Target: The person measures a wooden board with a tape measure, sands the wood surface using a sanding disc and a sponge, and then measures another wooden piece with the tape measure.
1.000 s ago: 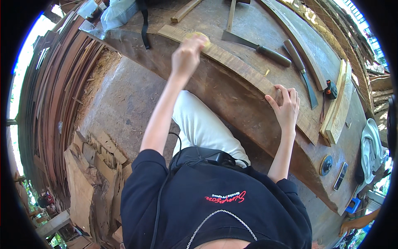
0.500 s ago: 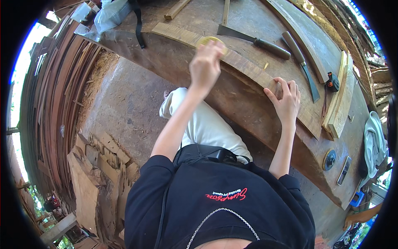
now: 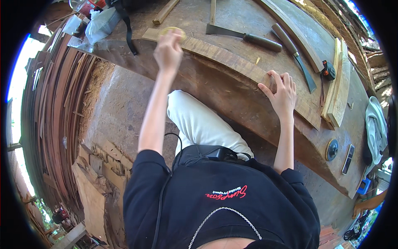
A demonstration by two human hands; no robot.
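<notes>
A long, slightly curved wooden board (image 3: 232,60) lies along the near edge of the workbench. Toward its far left end, my left hand (image 3: 168,54), a little smeared by motion, grips a round yellow pad (image 3: 179,33) against the board's top face. The pad is partly hidden under my fingers. Farther right along the same board, my right hand (image 3: 282,93) holds it, thumb at the near edge and bent fingers on top.
Beyond the board lie a dark-handled machete (image 3: 248,38), a second blade (image 3: 299,62), a tape measure (image 3: 328,70) and wood strips (image 3: 339,95). A round disc (image 3: 331,149) and a phone (image 3: 348,159) rest at the right. Planks (image 3: 54,112) are stacked left.
My left hand has slid the yellow pad leftward along the board to near its far left end. My right hand keeps its place on the board; the whole view has shifted slightly.
</notes>
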